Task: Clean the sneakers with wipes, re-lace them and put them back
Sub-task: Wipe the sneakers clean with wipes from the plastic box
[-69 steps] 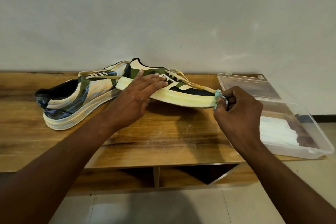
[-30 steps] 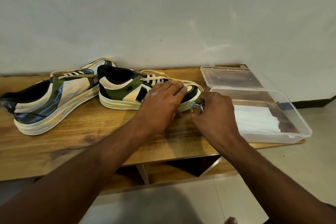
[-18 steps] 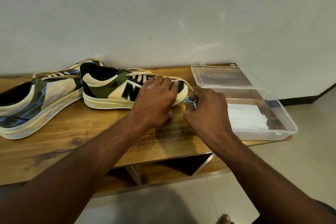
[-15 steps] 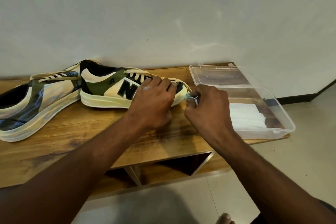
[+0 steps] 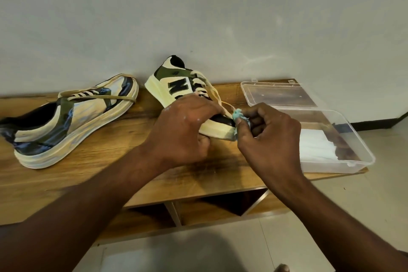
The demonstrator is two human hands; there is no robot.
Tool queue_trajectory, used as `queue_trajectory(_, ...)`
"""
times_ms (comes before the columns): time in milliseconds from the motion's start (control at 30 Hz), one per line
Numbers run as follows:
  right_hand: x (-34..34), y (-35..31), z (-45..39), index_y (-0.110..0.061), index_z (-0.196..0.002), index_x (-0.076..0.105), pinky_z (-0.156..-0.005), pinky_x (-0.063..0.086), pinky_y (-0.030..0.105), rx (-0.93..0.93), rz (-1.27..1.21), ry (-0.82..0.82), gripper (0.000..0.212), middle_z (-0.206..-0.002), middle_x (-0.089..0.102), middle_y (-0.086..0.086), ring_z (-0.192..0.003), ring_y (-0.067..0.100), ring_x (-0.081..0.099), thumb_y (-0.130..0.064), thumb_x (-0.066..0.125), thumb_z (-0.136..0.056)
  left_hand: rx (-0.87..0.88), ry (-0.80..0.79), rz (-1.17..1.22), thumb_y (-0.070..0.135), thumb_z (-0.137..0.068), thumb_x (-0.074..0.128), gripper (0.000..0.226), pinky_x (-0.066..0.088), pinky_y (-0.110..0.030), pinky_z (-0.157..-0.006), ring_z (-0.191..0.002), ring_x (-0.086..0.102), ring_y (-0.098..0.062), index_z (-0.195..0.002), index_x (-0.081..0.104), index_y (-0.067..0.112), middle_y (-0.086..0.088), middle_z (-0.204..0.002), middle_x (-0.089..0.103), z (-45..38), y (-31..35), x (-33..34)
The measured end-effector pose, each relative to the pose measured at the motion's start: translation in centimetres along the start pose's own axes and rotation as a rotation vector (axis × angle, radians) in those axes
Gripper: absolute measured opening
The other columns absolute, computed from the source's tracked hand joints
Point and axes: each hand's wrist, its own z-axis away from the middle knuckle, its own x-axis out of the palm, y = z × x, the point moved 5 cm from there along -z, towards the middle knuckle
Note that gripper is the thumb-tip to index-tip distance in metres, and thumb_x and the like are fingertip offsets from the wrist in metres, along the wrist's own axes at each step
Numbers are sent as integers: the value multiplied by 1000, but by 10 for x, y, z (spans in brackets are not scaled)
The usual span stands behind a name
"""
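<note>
My left hand grips the front of a green, cream and black sneaker, whose heel is tipped up toward the wall. My right hand pinches a small crumpled blue-green wipe against the toe end of that sneaker's cream sole. Loose cream laces trail over the shoe toward my right hand. The second sneaker lies on the wooden bench to the left, untouched, its lace stretched across the top.
A clear plastic box with its lid folded open sits at the bench's right end and holds white wipes. A plain wall stands right behind the bench. Below the bench top are open shelf compartments, then tiled floor.
The sneaker in my left hand has swung round and tipped up, its heel now high near the wall. My right hand has kept the wipe at the toe.
</note>
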Motion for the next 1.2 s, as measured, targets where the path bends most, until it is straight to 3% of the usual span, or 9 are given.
queue_trajectory(200, 5, -33, 15, -12, -114, 75, -68, 59, 19, -323, -137, 85, 24, -103, 76, -5, -84, 7, 71, -18, 81, -91, -195, 255, 102, 2, -67, 77, 56, 58, -40, -93, -111, 68, -18, -122, 71, 9, -1, -119, 72, 13, -9, -25)
queue_trajectory(300, 19, -41, 19, -8, -115, 75, -71, 61, 28, -412, -162, 92, 25, -109, 75, 1, -93, 10, 71, -14, 81, -91, -240, 275, 111, 0, -66, 79, 59, 57, -35, -92, -111, 67, -16, -123, 70, 10, 0, -118, 71, 22, -10, -27)
queue_trajectory(400, 34, -50, 24, -8, -116, 75, -78, 60, 26, -449, -183, 45, 27, -110, 72, 4, -98, 11, 68, -10, 81, -90, -238, 253, 89, 3, -68, 84, 62, 54, -30, -100, -119, 65, -15, -128, 71, 10, 0, -124, 71, 29, -15, -28)
queue_trajectory(533, 53, -61, 33, -8, -115, 75, -69, 57, 27, -562, -29, -29, 25, -104, 66, 6, -90, 12, 61, -6, 77, -91, -202, 219, 82, 14, -71, 85, 61, 54, -32, -101, -122, 64, -17, -130, 72, 10, -3, -129, 71, 38, -20, -31)
queue_trajectory(767, 27, -54, 9, -11, -109, 79, -72, 48, 8, -386, -84, 137, 19, -97, 71, -1, -79, 2, 61, -9, 77, -90, -217, 251, 48, 12, -66, 86, 62, 57, -38, -95, -118, 67, -16, -127, 74, 12, -1, -125, 73, 38, -23, -33)
queue_trajectory(900, 21, -36, -4, -16, -114, 80, -71, 54, 11, -204, -129, 140, 21, -94, 72, -7, -78, -3, 64, -17, 76, -93, -225, 247, 35, 13, -69, 85, 60, 57, -36, -98, -119, 66, -17, -128, 74, 11, -3, -125, 73, 40, -20, -35)
queue_trajectory(967, 26, -43, 2, -12, -118, 78, -73, 51, 7, -274, -102, 143, 25, -99, 71, -3, -81, 3, 63, -12, 76, -93, -237, 260, 25, 11, -67, 86, 60, 56, -34, -99, -118, 66, -16, -126, 74, 11, -3, -123, 74, 40, -20, -36)
queue_trajectory(1133, 31, -54, 9, -3, -121, 75, -72, 54, 20, -471, -52, 157, 27, -102, 67, 7, -86, 13, 62, -2, 73, -94, -252, 271, 12, 8, -65, 86, 61, 52, -26, -100, -116, 66, -16, -124, 74, 9, -3, -121, 74, 41, -19, -36)
queue_trajectory(1200, 34, -58, 14, -2, -120, 75, -72, 52, 17, -553, -61, 117, 26, -101, 66, 9, -86, 15, 61, -1, 73, -94, -233, 279, 23, 7, -65, 87, 59, 53, -28, -97, -114, 66, -18, -122, 74, 8, -3, -120, 74, 39, -18, -34)
